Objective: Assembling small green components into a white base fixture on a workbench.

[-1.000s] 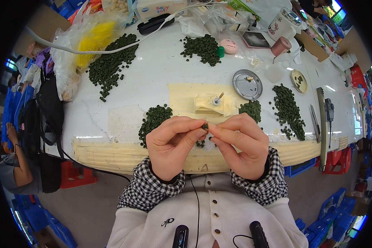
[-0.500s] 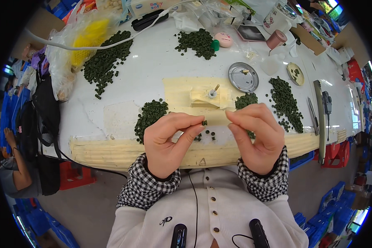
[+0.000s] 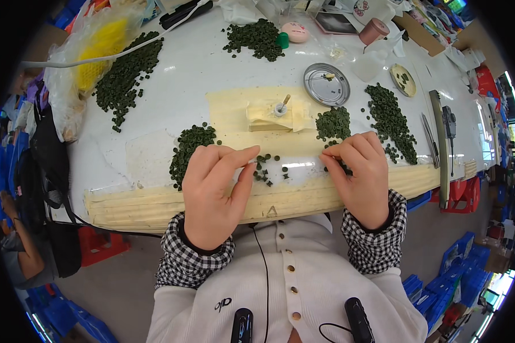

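Observation:
My left hand (image 3: 212, 194) hovers over the taped front edge of the table. Its thumb and forefinger tips are slightly apart, with no piece plainly seen between them. Just beyond those tips lie several loose dark green ring-like pieces (image 3: 262, 175). My right hand (image 3: 363, 177) has thumb and forefinger pinched together; anything in the pinch is too small to make out. Close beyond it is a small heap of green pieces (image 3: 333, 123). Another heap (image 3: 190, 146) lies beside my left hand. A taped block (image 3: 263, 117) holding a small cup (image 3: 280, 108) with a stick stands between and beyond both hands.
More green heaps lie at the far left (image 3: 123, 77), back (image 3: 254, 39) and right (image 3: 390, 120). A round metal tin (image 3: 326, 84), a yellowish dish (image 3: 403, 80), tweezers (image 3: 430, 140) and a white cable (image 3: 114, 56) are on the table. A person's arm (image 3: 26, 240) shows at left.
My hands have moved apart. The small green piece seen in my left fingertips no longer shows there, and those fingertips have parted. The whole view has shifted slightly.

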Motion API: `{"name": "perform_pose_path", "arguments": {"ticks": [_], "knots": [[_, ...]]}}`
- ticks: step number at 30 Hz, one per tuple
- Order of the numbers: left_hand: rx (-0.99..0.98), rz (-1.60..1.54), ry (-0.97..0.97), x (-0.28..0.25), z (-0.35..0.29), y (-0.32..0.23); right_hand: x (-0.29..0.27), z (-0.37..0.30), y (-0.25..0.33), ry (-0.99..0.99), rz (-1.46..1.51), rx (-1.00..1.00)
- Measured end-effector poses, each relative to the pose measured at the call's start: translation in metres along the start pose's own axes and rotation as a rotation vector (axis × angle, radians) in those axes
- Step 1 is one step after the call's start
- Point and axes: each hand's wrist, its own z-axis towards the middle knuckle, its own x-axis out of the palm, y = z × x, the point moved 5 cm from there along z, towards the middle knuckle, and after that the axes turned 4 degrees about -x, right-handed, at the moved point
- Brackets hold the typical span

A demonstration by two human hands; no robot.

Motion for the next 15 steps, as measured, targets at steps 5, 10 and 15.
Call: {"name": "perform_pose_path", "arguments": {"ticks": [5, 10, 15], "knots": [[-0.097, 0.089, -0.026, -0.027, -0.006, 0.003, 0.003, 0.005, 0.002, 0.001, -0.039, -0.016], [-0.129, 0.186, 0.125, -0.033, -0.018, 0.011, 0.009, 0.007, 0.000, 0.027, -0.054, -0.029], [-0.135, 0.236, 0.113, -0.028, -0.018, 0.012, 0.013, 0.011, -0.002, 0.035, -0.045, -0.053]]}}
